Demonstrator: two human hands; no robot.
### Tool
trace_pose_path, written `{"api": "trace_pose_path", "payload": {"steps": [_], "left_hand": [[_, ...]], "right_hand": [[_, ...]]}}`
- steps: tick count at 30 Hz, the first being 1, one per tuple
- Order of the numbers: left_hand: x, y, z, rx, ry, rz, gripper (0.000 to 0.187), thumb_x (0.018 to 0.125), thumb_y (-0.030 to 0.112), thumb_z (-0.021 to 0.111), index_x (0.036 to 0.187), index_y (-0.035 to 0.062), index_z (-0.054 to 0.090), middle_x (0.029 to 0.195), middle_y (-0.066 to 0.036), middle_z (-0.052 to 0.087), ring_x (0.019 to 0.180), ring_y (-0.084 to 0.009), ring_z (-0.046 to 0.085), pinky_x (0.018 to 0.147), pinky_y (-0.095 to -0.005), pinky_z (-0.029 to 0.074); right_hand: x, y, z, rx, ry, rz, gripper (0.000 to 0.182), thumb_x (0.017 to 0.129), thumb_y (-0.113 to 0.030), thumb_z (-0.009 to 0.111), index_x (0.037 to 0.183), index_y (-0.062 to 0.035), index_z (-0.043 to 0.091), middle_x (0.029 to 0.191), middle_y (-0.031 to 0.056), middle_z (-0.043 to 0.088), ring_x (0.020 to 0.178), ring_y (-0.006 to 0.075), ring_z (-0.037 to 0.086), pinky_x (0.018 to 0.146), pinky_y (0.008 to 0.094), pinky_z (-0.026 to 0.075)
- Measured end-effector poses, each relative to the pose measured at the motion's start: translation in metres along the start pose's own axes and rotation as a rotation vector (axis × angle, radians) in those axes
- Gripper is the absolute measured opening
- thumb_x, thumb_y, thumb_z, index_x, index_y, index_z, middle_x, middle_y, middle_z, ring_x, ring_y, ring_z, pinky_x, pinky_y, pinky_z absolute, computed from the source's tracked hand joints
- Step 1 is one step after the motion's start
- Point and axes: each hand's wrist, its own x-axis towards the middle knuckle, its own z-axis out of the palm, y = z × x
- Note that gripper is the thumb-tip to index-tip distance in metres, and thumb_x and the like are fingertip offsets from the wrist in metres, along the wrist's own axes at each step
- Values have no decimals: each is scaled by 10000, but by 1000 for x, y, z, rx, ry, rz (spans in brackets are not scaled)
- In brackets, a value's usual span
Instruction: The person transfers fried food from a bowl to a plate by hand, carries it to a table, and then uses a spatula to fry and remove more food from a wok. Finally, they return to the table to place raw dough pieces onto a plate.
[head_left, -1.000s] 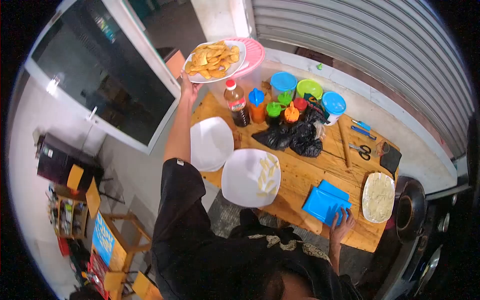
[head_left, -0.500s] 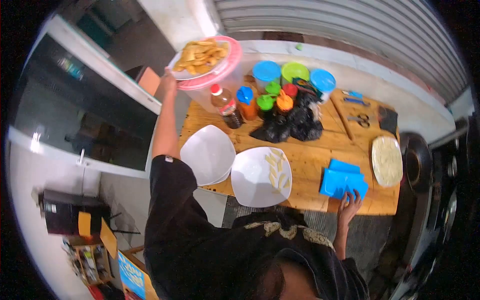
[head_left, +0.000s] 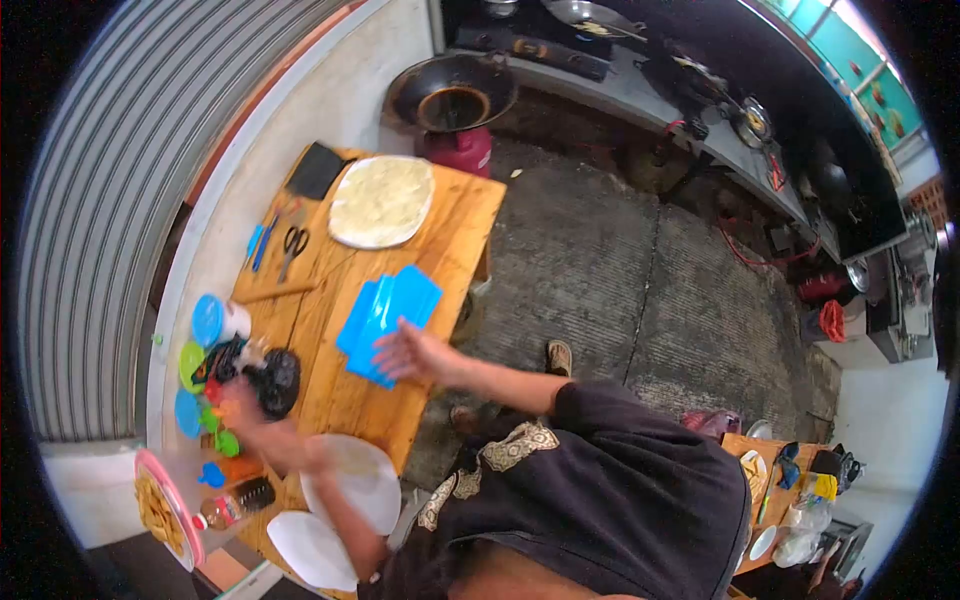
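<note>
My right hand point(head_left: 405, 353) is over the near edge of the blue folded sheets or trays point(head_left: 390, 310), fingers spread; whether it touches them is unclear. Smeared by motion, my left hand point(head_left: 268, 432) passes over the table beside the black plastic bags point(head_left: 274, 384) and the sauce bottles point(head_left: 228, 442); its fingers cannot be made out. Near my left forearm lie a white square plate point(head_left: 365, 485) and a second white plate point(head_left: 310, 548). The plate of fried pieces point(head_left: 160, 515) rests on the pink-lidded tub point(head_left: 190, 535) at lower left.
A white plate of pale food point(head_left: 382, 202), scissors point(head_left: 293, 245) and a black pad point(head_left: 316, 171) lie at the table's far end. Beyond are a wok point(head_left: 455, 95) on a red gas cylinder point(head_left: 460, 150), and a stove counter point(head_left: 650, 90). Another table point(head_left: 775, 480) stands at lower right.
The view has swung right, towards the stove side. My left hand has left the plate of fried pieces and moved over the table. My right hand remains by the blue items.
</note>
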Motion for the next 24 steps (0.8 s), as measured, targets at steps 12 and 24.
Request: {"api": "trace_pose_path", "payload": {"steps": [12, 24], "left_hand": [[-308, 76, 391, -134, -1440, -76, 558, 988, 435, 281, 1124, -18, 578, 1074, -195, 609, 1033, -353, 554, 890, -450, 381], [-133, 255, 615, -1412, -786, -295, 351, 939, 348, 457, 1036, 21, 541, 1102, -158, 564, 1026, -294, 534, 941, -438, 422]], "right_hand": [[-242, -229, -183, -679, 205, -377, 682, 959, -517, 207, 1397, -11, 338, 1382, 181, 423, 1293, 318, 382, 1081, 431, 272], [-234, -343, -441, -1870, 920, -405, 508, 848, -393, 599, 1270, -126, 503, 1260, 169, 490, 1238, 335, 413, 1059, 589, 204]]}}
